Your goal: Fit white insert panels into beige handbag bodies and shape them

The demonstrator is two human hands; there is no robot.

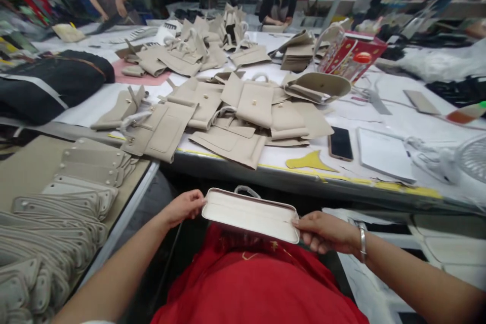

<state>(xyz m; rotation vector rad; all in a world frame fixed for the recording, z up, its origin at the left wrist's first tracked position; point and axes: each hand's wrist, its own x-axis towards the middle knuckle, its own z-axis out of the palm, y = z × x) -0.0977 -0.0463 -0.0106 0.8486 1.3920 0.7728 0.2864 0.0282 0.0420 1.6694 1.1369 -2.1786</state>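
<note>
I hold a flat cream leather panel (pixel 250 214) with a dark edge over my lap, level and close to my red apron. My left hand (pixel 185 206) grips its left end with fingers curled round the edge. My right hand (pixel 322 232), with a silver bracelet at the wrist, pinches its right end. A pale loop shows just behind the panel. On the white table (pixel 379 111) ahead lie several beige bag pieces (pixel 235 111) in loose piles.
A stack of beige strips (pixel 56 212) fills the low bench at my left. A black phone (pixel 340 143), a yellow template (pixel 309 162), a white pad (pixel 383 154) and a small fan (pixel 471 157) lie on the table at right. A red box (pixel 351 55) stands further back. Other people work at far tables.
</note>
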